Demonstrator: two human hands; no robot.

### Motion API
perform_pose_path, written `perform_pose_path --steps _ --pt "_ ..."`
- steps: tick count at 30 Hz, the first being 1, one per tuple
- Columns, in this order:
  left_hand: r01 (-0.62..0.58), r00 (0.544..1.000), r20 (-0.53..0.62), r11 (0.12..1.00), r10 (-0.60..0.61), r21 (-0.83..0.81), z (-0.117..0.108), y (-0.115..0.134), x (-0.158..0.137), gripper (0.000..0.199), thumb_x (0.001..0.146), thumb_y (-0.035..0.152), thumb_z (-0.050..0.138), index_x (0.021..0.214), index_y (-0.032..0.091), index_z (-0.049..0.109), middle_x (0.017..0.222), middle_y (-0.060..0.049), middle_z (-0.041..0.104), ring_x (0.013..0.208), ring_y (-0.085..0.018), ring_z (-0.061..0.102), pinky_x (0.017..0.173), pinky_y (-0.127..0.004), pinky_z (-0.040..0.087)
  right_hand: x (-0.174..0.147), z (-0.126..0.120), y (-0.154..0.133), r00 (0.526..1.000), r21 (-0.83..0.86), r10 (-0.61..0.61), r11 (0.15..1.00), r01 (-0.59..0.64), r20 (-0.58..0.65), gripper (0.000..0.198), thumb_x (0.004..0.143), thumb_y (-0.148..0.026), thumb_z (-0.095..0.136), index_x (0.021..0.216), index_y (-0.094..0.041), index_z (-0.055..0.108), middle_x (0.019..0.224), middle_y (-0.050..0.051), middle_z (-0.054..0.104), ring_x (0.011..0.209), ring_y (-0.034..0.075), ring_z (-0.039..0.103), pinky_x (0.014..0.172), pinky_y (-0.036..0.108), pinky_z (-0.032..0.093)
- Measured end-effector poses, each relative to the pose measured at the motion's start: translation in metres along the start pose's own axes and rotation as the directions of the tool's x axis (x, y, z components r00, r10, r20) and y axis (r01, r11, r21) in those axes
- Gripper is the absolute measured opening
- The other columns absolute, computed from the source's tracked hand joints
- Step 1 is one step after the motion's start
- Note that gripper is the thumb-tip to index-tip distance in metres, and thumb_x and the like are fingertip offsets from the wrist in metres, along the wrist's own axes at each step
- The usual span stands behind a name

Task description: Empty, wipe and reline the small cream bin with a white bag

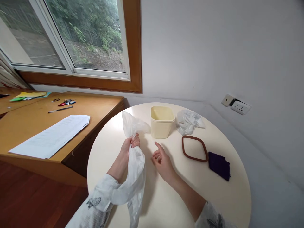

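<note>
A white plastic bag (136, 171) is bunched in my left hand (129, 145), with its fingers wrapped round the gathered middle. One end of the bag spreads out above the fist, and the rest hangs down over my forearm. To the right, my right hand (162, 160) is held over the table with nothing in it, index finger pointing out and the other fingers loosely curled. Just beyond both hands stands a cream plastic bin (162, 128), upright, its top uncovered. A brown rounded-square ring frame (194, 158) lies flat to the right of my right hand.
On the round cream table (190, 202) are a crumpled clear plastic bag (190, 122) beside the bin and a folded dark purple cloth (218, 166) at the right. A wooden desk (102, 106) at the left holds paper sheets (54, 134), a pen (60, 109) and keys (67, 102).
</note>
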State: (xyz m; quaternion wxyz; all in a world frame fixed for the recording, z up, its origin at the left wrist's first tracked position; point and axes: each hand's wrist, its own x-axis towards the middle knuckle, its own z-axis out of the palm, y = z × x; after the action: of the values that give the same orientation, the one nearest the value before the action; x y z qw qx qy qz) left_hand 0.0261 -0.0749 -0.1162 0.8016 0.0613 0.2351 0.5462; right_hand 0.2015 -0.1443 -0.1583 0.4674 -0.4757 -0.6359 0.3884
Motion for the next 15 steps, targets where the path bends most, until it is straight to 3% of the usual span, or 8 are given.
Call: perform_pose_path --steps 3,6,9,15 --pt "0.059 0.998 0.008 0.998 -0.059 0.006 0.007 -0.020 0.000 0.027 0.086 0.008 0.040 0.062 0.018 0.036 0.044 0.009 0.025 0.031 -0.002 0.028 0.031 -0.013 0.028 0.000 0.009 -0.007 0.957 -0.245 -0.248 0.928 0.280 0.152 0.065 0.077 -0.020 0.053 0.138 -0.026 0.031 0.096 0.005 0.055 0.081 0.017 0.051 0.072 0.030 0.045" --pt "0.131 0.991 -0.002 0.990 -0.131 0.044 0.011 -0.033 -0.002 0.035 0.086 0.018 0.047 0.057 0.019 0.029 0.043 0.008 0.027 0.032 -0.003 0.031 0.031 -0.015 0.029 0.001 0.015 -0.015 0.897 -0.376 -0.356 0.818 0.435 0.264 0.048 0.078 -0.016 0.050 0.124 -0.028 0.051 0.085 0.004 0.054 0.076 0.018 0.049 0.071 0.032 0.042" --pt "0.170 0.985 -0.023 0.981 -0.169 0.088 0.009 -0.033 0.000 0.035 0.085 0.022 0.051 0.057 0.020 0.030 0.044 0.007 0.031 0.033 -0.005 0.034 0.030 -0.018 0.029 0.002 0.017 -0.016 0.886 -0.397 -0.371 0.796 0.457 0.277 0.036 0.073 -0.009 0.049 0.103 -0.025 0.063 0.078 0.002 0.051 0.073 0.017 0.047 0.067 0.028 0.040" --pt "0.077 0.996 -0.056 0.990 -0.070 0.121 -0.005 -0.008 0.013 0.035 0.088 0.012 0.041 0.056 0.019 0.029 0.043 0.008 0.028 0.032 -0.002 0.030 0.031 -0.013 0.028 0.001 0.012 -0.012 0.900 -0.259 -0.341 0.875 0.409 0.270 0.019 0.067 -0.005 0.051 0.075 -0.019 0.061 0.078 0.002 0.053 0.076 0.017 0.049 0.067 0.028 0.041"
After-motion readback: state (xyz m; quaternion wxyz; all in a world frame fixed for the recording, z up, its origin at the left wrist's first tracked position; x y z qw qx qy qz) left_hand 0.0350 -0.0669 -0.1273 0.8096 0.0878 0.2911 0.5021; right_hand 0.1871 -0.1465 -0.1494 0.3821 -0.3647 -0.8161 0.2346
